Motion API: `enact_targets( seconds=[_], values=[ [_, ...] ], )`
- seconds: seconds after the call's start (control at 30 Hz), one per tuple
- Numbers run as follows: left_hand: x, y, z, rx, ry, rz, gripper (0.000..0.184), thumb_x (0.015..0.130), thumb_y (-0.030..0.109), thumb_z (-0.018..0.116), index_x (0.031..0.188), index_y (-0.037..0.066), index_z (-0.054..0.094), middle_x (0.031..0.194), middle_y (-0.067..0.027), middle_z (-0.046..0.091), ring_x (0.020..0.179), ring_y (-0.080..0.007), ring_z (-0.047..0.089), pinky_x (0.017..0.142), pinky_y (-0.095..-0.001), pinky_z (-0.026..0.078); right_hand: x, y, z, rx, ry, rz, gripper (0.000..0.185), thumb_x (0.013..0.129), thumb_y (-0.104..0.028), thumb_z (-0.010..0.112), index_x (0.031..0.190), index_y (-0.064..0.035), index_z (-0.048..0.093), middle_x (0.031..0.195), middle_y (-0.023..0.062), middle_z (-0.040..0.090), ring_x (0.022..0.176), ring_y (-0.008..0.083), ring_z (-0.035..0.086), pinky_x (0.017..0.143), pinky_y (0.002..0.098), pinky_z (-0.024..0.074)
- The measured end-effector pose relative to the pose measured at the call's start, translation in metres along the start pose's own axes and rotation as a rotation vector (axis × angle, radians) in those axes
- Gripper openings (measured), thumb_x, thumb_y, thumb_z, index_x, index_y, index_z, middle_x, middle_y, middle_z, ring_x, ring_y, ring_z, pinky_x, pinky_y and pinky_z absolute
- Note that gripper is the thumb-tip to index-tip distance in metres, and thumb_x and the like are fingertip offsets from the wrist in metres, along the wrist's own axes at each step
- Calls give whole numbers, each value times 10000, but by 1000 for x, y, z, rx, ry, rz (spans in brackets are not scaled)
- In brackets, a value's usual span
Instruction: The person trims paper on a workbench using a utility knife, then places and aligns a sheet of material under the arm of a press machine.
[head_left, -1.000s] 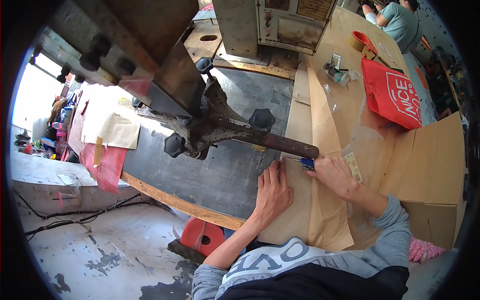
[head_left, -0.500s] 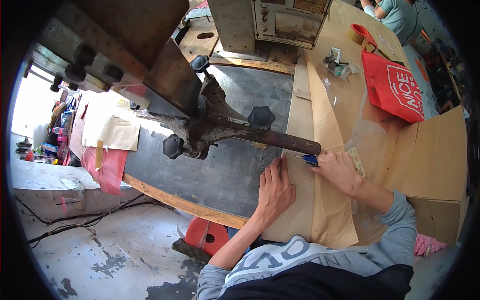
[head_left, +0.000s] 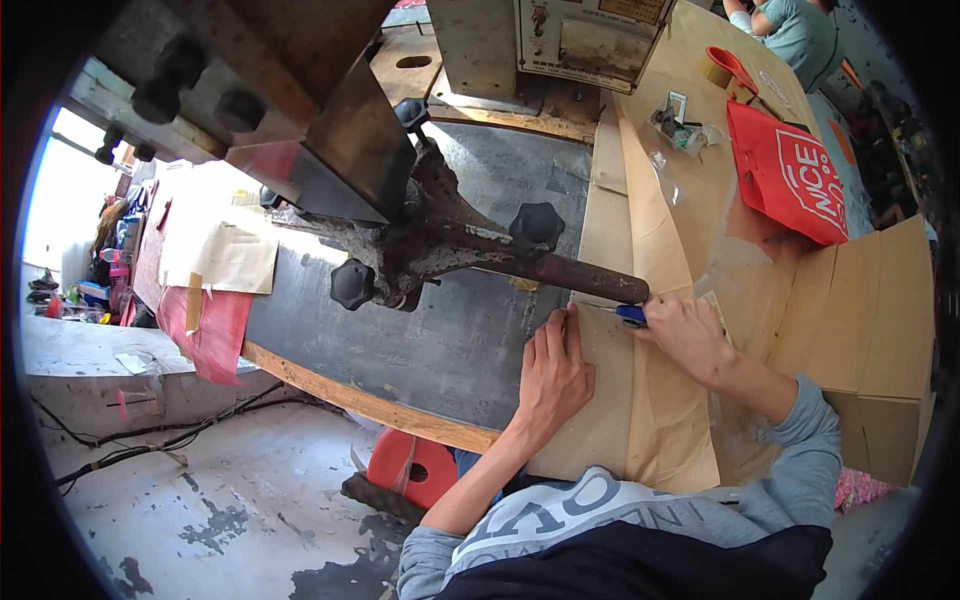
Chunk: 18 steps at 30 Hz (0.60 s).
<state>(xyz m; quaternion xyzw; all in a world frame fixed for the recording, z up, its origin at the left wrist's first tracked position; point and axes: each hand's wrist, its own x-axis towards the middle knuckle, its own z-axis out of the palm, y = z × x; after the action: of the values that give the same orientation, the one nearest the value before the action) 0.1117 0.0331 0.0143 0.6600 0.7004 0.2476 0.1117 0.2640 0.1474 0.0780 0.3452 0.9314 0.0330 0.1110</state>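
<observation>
Right hand (head_left: 690,342)'s clenching a blue tool (head_left: 632,316) over the cardboard (head_left: 597,425), left hand (head_left: 556,378)'s resting ungripped at its edge; looks like they're lining up, so it's calling for steadiness.

The red bag (head_left: 785,172) reads "NICE" in white capitals, with smaller, partly legible characters beside the word. On the grey shirt (head_left: 590,515), folds break up the large lettering; a smaller "INE" can be made out. The machine's panel (head_left: 583,48) and its brownish label (head_left: 632,9) carry print too small to read
</observation>
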Motion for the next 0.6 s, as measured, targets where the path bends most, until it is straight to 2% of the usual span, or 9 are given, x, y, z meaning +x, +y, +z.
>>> enact_targets(
  seconds=[0.6],
  values=[
    [-1,0,-1,-7,2,2,700,683,114,533,1328,-85,349,1207,-209,408,1044,-329,461,880,-411,393,-13,15,-5,22,-62,35,356,779,-389,673,764,-61,534,623,114,633,598,232,665,517,324,500]
  ],
)
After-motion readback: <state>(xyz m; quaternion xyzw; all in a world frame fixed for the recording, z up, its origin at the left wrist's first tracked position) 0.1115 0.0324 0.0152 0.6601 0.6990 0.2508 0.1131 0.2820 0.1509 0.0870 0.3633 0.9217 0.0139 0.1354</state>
